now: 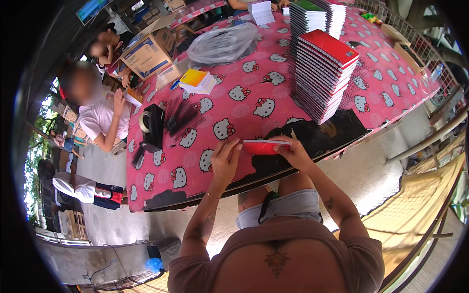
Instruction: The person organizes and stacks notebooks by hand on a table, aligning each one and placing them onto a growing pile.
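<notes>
A small red notebook [265,148] is held level above the near edge of the table, its white page edge facing up. My right hand [294,152] grips its right end, thumb on the red cover. My left hand [225,160] has its fingers closed at the notebook's left end; whether they pinch a binding coil there is too small to tell. Beyond my right hand rises a tall stack of red spiral notebooks [326,78]. Dark loose binding coils [181,117] lie to the left, beside a black tape dispenser [152,128].
A pink cartoon-cat tablecloth [234,115] covers the table, with a torn black patch [337,134] near me. Farther off are yellow-topped pads [198,82], a clear plastic bag [222,43], green notebooks [308,18] and a cardboard box [149,53]. A person [100,110] is at the left side.
</notes>
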A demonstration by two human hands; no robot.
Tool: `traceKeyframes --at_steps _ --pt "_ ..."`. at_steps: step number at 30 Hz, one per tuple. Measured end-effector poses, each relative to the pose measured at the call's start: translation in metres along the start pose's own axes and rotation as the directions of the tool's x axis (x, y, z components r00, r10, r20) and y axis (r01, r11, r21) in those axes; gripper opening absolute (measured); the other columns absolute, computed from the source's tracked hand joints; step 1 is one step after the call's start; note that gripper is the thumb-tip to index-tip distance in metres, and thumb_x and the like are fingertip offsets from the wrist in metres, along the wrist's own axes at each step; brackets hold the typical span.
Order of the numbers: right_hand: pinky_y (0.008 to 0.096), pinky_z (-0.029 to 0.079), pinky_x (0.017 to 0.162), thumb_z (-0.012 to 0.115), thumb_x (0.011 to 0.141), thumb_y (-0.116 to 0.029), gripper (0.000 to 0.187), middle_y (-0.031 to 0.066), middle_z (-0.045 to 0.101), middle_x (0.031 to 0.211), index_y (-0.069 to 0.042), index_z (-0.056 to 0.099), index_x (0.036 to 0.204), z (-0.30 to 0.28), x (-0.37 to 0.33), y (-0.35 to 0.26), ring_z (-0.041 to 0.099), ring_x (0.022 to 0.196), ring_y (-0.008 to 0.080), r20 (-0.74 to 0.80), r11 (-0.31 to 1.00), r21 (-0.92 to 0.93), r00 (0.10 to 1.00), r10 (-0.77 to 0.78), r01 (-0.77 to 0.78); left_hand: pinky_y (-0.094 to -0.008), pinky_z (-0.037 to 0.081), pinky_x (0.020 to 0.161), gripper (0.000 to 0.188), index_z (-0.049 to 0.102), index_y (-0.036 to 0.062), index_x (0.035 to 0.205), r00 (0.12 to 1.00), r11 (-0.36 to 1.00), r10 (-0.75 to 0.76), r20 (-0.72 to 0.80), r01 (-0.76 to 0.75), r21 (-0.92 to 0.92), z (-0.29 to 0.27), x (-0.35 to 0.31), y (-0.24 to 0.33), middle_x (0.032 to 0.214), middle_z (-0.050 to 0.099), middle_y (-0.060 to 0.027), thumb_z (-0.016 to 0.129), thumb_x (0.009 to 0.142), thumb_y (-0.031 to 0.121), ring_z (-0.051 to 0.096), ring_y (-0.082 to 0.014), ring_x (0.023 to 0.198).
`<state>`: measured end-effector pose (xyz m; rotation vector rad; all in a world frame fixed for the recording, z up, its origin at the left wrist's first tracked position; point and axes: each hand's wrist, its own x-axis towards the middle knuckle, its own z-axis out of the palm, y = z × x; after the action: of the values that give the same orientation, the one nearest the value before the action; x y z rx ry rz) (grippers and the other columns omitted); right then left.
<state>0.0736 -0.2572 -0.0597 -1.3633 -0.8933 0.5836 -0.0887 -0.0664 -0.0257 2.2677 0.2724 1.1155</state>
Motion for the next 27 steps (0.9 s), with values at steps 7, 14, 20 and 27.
traceKeyframes --at_steps 7,14,20,27 --pt "0.0253 0.046 0.092 0.062 0.097 -0.005 0.024 0.0047 0.067 0.109 -0.001 0.065 0.120 0.000 0.001 0.002 0.059 0.102 0.0098 0.016 1.000 -0.008 1.000 -0.016 0.016 -0.0288 0.056 0.069 0.023 0.071 0.0034 0.105 0.999 0.998 0.049 0.016 -0.049 0.049 -0.002 -0.004 -0.006 0.093 0.067 -0.0102 0.075 0.083 -0.002 0.071 -0.0200 0.080" --pt "0.0258 0.047 0.091 0.063 0.097 -0.005 0.023 0.0050 0.068 0.107 0.000 0.066 0.119 -0.002 -0.001 0.005 0.060 0.100 0.0102 0.032 0.999 -0.021 0.999 -0.037 0.037 -0.0291 0.054 0.064 0.024 0.069 0.0051 0.107 0.988 0.991 0.015 0.153 -0.036 0.132 -0.006 -0.004 -0.007 0.094 0.064 -0.0100 0.075 0.084 0.000 0.069 -0.0197 0.075" --pt "0.0272 0.049 0.089 0.062 0.096 -0.004 0.024 0.0068 0.071 0.105 -0.002 0.067 0.119 -0.010 -0.016 -0.008 0.063 0.096 0.0112 0.057 0.997 -0.054 0.997 -0.047 0.050 -0.0391 0.052 0.062 0.021 0.066 0.0081 0.110 0.895 0.996 0.091 0.437 -0.075 -0.052 -0.010 0.015 -0.003 0.094 0.064 -0.0097 0.070 0.090 0.014 0.065 -0.0307 0.073" --pt "0.0257 0.049 0.086 0.062 0.096 -0.003 0.025 0.0059 0.071 0.103 -0.003 0.066 0.120 -0.013 -0.024 -0.010 0.061 0.094 0.0086 0.025 1.000 -0.026 1.000 -0.014 0.015 -0.0359 0.053 0.068 0.023 0.066 0.0055 0.111 0.853 0.992 0.083 0.515 -0.120 0.040 -0.007 0.032 0.018 0.094 0.066 -0.0117 0.069 0.091 0.016 0.065 -0.0305 0.076"
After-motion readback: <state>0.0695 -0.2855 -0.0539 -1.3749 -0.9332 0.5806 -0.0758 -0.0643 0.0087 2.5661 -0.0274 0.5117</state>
